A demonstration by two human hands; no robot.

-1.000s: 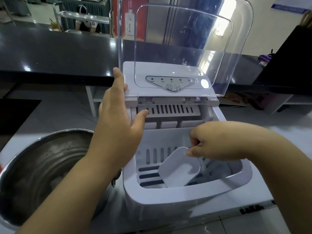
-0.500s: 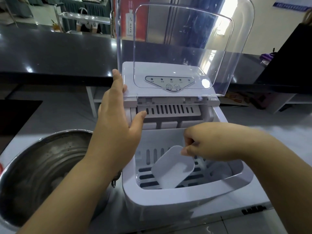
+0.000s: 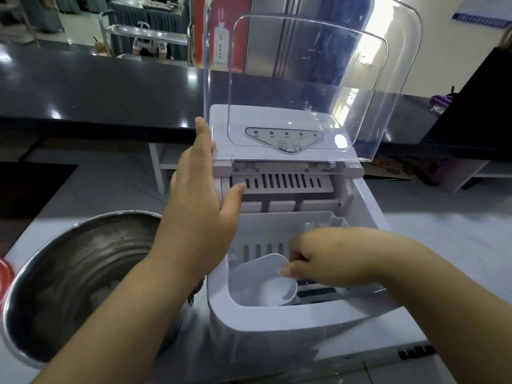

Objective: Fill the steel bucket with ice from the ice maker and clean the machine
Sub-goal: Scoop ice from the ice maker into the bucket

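We see Chinese characters on a white bottle picture (image 3: 220, 47) on the red poster (image 3: 200, 26), too small to read surely; small labels on the ice maker's control panel (image 3: 285, 137) are illegible

My left hand (image 3: 199, 214) is raised ahead of me, fingers straight and together, pointing up and away, thumb spread out to the right, palm turned from me. My left forearm runs up to it from the lower left. My right hand (image 3: 327, 259) reaches in from the right, lower and nearer, knuckles up, fingers curled under and thumb pinching against them
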